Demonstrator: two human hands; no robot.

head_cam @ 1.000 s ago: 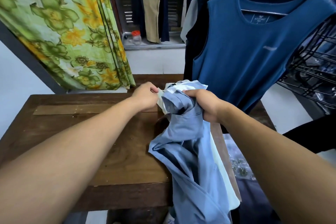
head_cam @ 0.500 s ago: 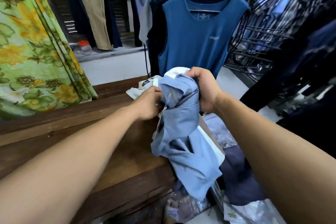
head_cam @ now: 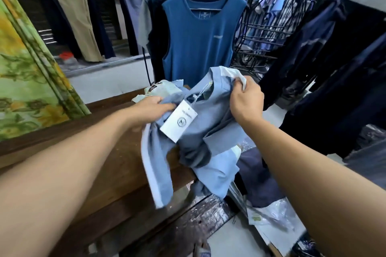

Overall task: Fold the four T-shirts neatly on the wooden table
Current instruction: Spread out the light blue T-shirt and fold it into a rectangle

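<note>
A light blue T-shirt (head_cam: 208, 115) is held bunched up above the right end of the wooden counter (head_cam: 117, 152). Its lower folds hang down past the counter's right edge, and one long flap drapes over the near corner.

The left grip (head_cam: 150, 110), a bare hand, is closed on the shirt's left side, with the fingers curled into the cloth and mostly hidden under a fold. The right grip (head_cam: 246, 100), also bare, is out past the counter's right edge. It is closed on the shirt's upper right part, thumb and fingers pinching a whitish edge of cloth. Between the two grips a white card tag (head_cam: 179, 121) with a round logo hangs on a thin string and lies against the shirt's front.

On the far right end of the counter, just behind the left grip, lies a pale crumpled T-shirt (head_cam: 158, 89) with a small dark label. Whether more shirts lie beneath it cannot be told.

Beyond the counter's far edge a deep blue sleeveless top (head_cam: 198, 37) hangs on a black hanger, with tan trousers (head_cam: 73, 6) hanging further left. A green and yellow flowered curtain (head_cam: 25, 79) hangs at the counter's far left side. On the floor below the counter's right edge lie a dark garment (head_cam: 257, 177) and crumpled clear plastic bags (head_cam: 269, 215).
</note>
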